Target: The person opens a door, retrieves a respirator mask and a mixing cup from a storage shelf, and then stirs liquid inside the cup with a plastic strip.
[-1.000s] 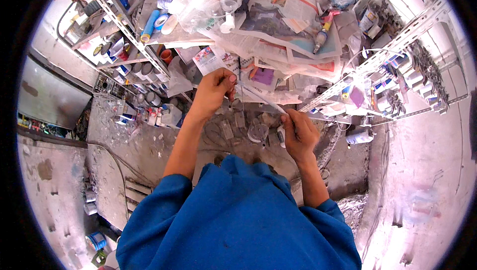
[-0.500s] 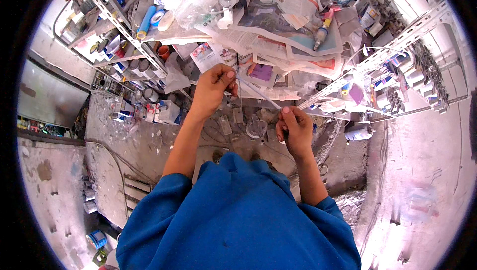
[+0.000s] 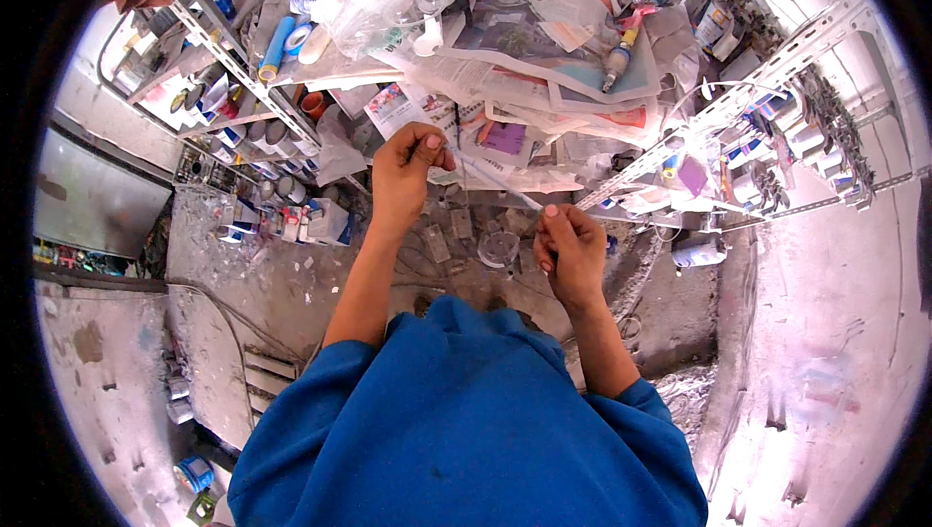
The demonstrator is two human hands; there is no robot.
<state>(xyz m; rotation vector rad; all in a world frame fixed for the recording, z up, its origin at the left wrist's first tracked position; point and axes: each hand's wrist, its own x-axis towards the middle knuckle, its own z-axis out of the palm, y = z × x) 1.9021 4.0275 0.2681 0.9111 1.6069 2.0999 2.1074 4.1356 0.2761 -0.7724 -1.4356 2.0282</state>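
A thin whitish strip point(image 3: 493, 180) runs at a slant between my two hands, in front of a paper-covered shelf. Its upper left end is pinched between the thumb and fingers of my left hand point(image 3: 406, 170). My right hand point(image 3: 573, 247) grips the lower right end, thumb pressed on the fingers. Between the hands the strip looks straight; what it is made of cannot be made out. Behind it, printed papers and a purple square point(image 3: 505, 137) lie on the shelf's lower level.
Newspapers point(image 3: 524, 32) cover the upper shelf, with a clear plastic bag point(image 3: 374, 8), a blue roll point(image 3: 277, 49) and a yellow-and-grey tool point(image 3: 621, 56). Perforated metal posts point(image 3: 714, 134) stand at both sides, near cans and bottles. On the floor are a clear container point(image 3: 498, 248) and cables point(image 3: 233, 309).
The whole view has shifted slightly. Both hands keep hold of the strip and sit a little further left in the picture.
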